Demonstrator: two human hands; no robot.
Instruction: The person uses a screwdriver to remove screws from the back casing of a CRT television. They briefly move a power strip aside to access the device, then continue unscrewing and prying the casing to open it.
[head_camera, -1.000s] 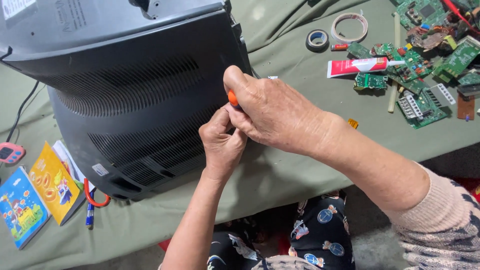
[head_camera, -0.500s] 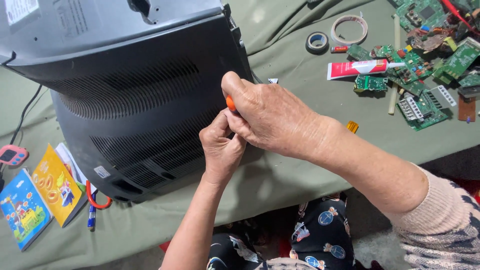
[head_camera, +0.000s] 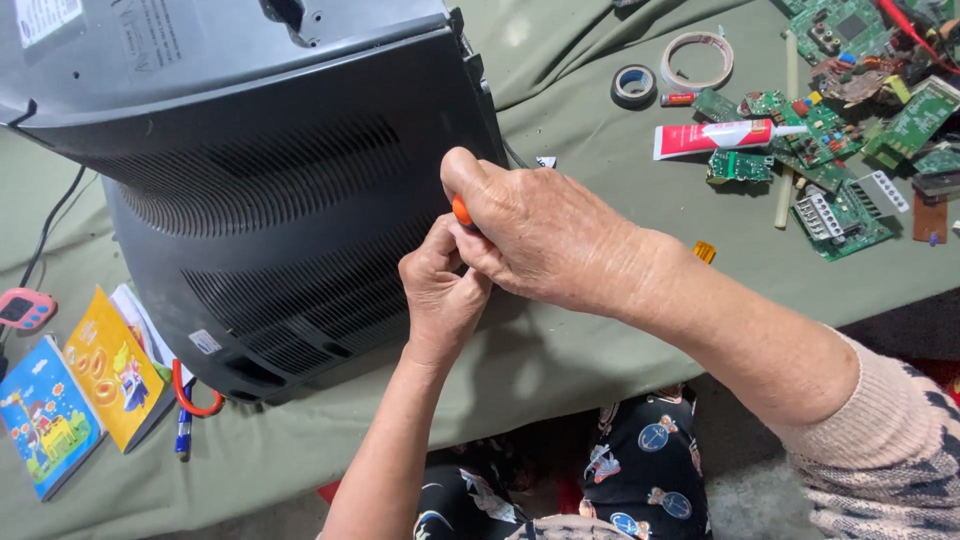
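A big dark grey television set lies face down on a green cloth, its vented back shell towards me. At the shell's right edge my right hand is closed around an orange-handled screwdriver; only a bit of the handle shows, the tip is hidden. My left hand sits just below, fingers bunched against the tool and the shell's edge.
Several green circuit boards and a red-and-white tube lie at the right. Two tape rolls sit behind them. Colourful booklets, a pen and a small pink gadget lie at the left. A black cable trails left.
Both hands stay at the shell's right edge with only small shifts of the fingers. The television has not moved.
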